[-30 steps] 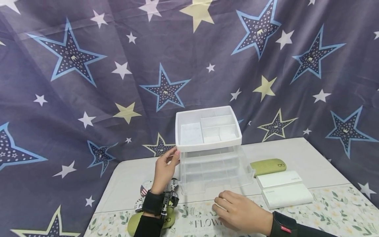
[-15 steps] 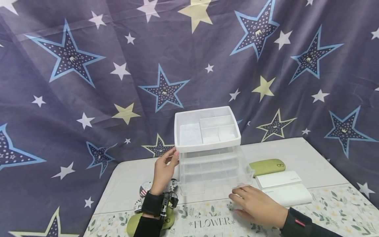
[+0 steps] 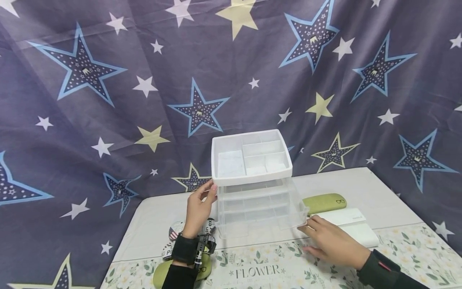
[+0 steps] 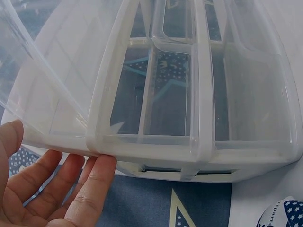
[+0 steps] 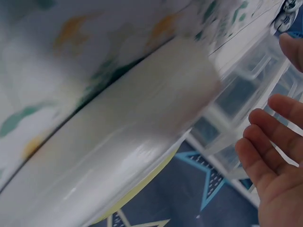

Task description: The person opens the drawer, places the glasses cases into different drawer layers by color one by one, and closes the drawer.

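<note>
Thumb and fingers apart, the empty right hand (image 3: 330, 243) hovers by the front right corner of the drawer box (image 3: 252, 179), contact unclear; the left hand (image 3: 198, 208), loosely extended, touches its left side, apparently steadying it on the bench (image 3: 350, 180).

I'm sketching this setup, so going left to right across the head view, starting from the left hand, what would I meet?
Left hand → drawer unit → right hand. The white boxes are left out, overlapping the right hand's stretch.
</note>
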Available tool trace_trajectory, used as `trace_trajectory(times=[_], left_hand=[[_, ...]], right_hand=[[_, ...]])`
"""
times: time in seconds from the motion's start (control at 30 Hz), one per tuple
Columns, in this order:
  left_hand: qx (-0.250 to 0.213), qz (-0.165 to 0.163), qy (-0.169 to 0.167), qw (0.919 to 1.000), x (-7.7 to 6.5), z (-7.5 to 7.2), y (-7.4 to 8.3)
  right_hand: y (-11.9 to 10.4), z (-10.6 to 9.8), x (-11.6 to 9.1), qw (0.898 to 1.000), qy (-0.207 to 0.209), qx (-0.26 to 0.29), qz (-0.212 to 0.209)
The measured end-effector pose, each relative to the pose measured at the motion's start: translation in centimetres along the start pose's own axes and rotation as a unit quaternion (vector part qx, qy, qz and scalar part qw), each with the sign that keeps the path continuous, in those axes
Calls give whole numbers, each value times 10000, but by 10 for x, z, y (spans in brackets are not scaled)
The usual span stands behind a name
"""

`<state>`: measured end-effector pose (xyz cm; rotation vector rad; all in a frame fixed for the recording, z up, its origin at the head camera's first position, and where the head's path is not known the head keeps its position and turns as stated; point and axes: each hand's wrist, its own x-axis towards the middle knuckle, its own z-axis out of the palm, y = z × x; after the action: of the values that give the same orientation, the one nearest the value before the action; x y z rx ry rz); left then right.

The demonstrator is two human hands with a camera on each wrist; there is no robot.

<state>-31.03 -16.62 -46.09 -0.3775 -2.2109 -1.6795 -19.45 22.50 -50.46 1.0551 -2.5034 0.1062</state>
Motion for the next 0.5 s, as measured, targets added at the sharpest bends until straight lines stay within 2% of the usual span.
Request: trace_trajectory(times=[0.17, 0.33, 0.5], left_hand=[[38, 42, -3, 10000, 0, -1, 2], [110, 12, 36, 9999, -1, 1, 6], [194, -53, 60, 9998, -6, 2, 30]], right_hand=[[8, -1, -10, 9992, -132, 178, 346], [14, -4, -20, 9962, -478, 295, 671], [23, -8, -28, 9924, -712, 394, 919]])
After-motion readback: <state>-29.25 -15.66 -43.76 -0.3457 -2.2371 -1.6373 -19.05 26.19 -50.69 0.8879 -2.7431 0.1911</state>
